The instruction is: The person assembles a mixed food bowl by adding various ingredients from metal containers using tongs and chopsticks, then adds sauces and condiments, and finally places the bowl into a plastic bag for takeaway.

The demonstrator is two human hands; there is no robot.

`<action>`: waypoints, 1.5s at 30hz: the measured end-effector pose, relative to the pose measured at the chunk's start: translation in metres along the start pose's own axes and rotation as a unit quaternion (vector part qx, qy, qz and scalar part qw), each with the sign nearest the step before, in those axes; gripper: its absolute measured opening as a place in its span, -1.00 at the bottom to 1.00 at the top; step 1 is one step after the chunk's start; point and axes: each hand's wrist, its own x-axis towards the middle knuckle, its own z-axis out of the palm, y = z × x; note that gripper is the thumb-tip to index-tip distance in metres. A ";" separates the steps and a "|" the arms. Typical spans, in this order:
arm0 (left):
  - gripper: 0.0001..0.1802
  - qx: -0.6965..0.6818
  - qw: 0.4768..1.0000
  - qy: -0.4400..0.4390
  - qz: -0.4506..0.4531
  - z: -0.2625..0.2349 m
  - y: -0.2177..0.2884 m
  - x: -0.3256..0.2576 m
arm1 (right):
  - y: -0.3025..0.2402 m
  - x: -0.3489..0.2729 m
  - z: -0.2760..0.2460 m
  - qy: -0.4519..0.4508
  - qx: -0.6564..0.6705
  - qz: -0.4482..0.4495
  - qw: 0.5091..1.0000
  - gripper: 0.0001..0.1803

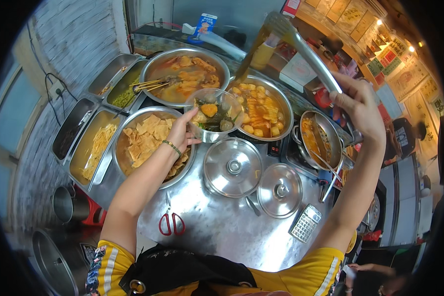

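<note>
Metal ladle (313, 58), slanting away leftward, in right hand (358, 102)

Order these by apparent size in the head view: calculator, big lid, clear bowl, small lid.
1. Big lid and clear bowl: too alike to rank; the bowl, raised in the left hand, looks nearer.
2. Small lid.
3. Calculator.
</note>
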 end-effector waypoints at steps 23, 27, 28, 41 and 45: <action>-0.37 -0.055 0.991 0.013 0.122 -0.097 0.002 -0.102 | -0.008 -0.030 0.156 -0.224 -0.185 -0.089 0.953 -0.52; -0.35 -0.056 0.991 0.013 0.120 -0.134 0.003 -0.111 | -0.049 -0.041 0.171 -0.192 -0.156 -0.042 0.968 -0.52; -0.34 -0.059 0.992 0.006 0.115 -0.143 0.005 -0.112 | -0.049 -0.043 0.183 -0.193 -0.145 -0.072 0.968 -0.51; -0.45 -0.078 0.993 -0.003 0.083 -0.252 0.021 -0.144 | -0.045 -0.095 0.281 -0.061 0.127 0.094 0.986 -0.42; -0.54 -0.108 0.991 -0.028 0.072 -0.283 0.010 -0.152 | -0.015 -0.068 0.340 -0.162 -0.040 0.171 0.971 -0.45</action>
